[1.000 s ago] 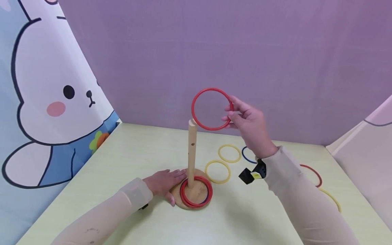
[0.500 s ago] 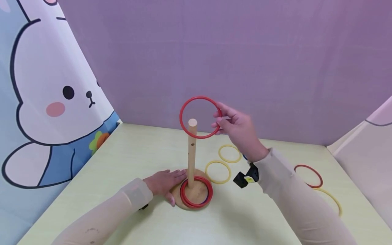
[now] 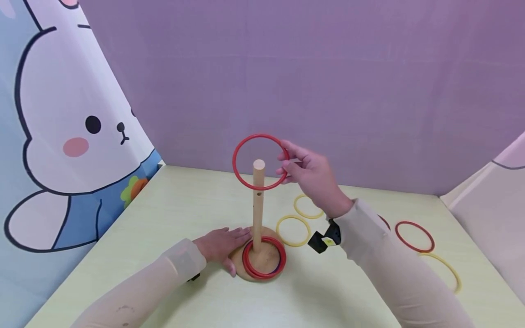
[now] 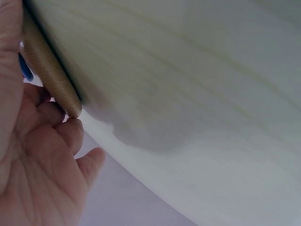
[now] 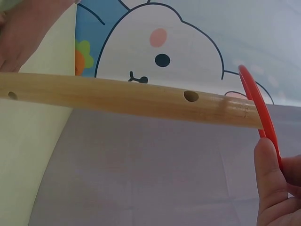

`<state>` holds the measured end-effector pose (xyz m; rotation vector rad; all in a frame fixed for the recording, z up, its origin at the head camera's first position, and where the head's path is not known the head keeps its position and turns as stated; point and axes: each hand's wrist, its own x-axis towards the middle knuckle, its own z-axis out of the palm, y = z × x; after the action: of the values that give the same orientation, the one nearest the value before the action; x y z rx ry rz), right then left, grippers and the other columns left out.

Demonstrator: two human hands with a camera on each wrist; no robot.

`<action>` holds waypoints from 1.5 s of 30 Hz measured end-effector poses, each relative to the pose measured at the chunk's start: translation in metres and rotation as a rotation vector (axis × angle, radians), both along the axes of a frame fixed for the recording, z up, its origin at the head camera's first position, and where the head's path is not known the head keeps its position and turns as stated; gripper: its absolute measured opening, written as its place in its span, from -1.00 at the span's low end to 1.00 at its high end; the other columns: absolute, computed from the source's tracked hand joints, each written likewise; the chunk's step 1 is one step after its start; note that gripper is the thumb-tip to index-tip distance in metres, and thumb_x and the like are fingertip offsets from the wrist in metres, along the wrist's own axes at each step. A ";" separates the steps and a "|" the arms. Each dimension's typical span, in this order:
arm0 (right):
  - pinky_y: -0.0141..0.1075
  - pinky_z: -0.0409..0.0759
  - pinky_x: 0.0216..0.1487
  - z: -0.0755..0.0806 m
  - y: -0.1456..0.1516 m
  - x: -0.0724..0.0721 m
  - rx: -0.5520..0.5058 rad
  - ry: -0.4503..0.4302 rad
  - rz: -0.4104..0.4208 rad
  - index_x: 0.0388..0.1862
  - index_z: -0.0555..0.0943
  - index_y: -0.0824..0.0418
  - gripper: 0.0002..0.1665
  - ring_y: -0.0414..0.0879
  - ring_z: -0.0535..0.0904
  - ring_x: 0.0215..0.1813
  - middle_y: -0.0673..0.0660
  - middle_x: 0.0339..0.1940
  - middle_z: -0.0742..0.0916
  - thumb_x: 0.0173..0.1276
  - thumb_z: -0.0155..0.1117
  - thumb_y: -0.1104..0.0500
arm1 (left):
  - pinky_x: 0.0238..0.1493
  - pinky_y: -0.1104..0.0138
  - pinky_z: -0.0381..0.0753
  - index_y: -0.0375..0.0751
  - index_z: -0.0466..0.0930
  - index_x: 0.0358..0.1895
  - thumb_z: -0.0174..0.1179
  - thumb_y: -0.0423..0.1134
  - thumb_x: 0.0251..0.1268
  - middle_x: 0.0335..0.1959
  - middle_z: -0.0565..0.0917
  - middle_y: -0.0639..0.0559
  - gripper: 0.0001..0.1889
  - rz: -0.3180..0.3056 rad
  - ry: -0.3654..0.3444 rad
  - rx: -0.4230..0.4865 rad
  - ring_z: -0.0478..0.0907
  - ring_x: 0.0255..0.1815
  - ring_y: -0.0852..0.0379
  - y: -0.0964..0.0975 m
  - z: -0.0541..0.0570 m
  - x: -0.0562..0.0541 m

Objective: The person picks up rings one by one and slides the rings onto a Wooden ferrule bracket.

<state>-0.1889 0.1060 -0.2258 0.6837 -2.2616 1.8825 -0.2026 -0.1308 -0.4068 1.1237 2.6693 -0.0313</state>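
Dark red arc [image 3: 384, 221]: right of centre in the head view, a short curve beside the right sleeve [image 3: 393, 264], which hides the rest.
Right-hand yellow ring [image 3: 458, 279]: lower right of the frame, its left part covered by that sleeve.
Far yellow ring [image 3: 295, 207]: just right of centre, its right edge behind the right wrist; the near yellow ring [image 3: 294, 246] shows whole below it.
Rings on the base [image 3: 262, 276]: red, with a dark blue or purple edge peeking out at lower right; too closely stacked to count.
Blue piece [image 4: 26, 68]: cut off at the left edge of the left wrist view, hard to identify.
Red ring [image 3: 234, 161]: in the centre of the head view, thin, smooth and glossy, tilted so its opening faces the camera; the right wrist view shows it nearly edge-on.
Wooden post [image 3: 257, 218]: pale and upright, with dark holes; its top appears inside the red ring's outline and the ring's lower edge crosses in front. Whether they touch, I cannot tell.
Right hand [image 3: 313, 175]: pinches the ring's right side between thumb and fingers.
Left hand [image 3: 221, 243]: lies flat, fingers extended, touching the left edge of the round base [image 3: 264, 262].
Loose red ring [image 3: 410, 247]: flat on the pale table [image 3: 336, 300], right of the frame.
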 end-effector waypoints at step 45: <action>-0.36 0.66 -0.22 -0.006 0.001 -0.012 -0.030 -0.401 0.208 0.42 0.28 0.34 -0.45 -0.20 0.65 -0.30 0.16 -0.10 0.63 0.46 -0.02 0.40 | 0.33 0.00 0.27 -0.24 0.09 0.49 0.43 0.22 -0.17 0.50 0.15 -0.08 0.14 0.002 -0.021 -0.001 0.15 0.45 -0.09 -0.001 -0.002 -0.001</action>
<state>-0.2007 0.1070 -0.2314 0.6015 -2.4657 2.3289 -0.2036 -0.1322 -0.4088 1.1153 2.6519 -0.0204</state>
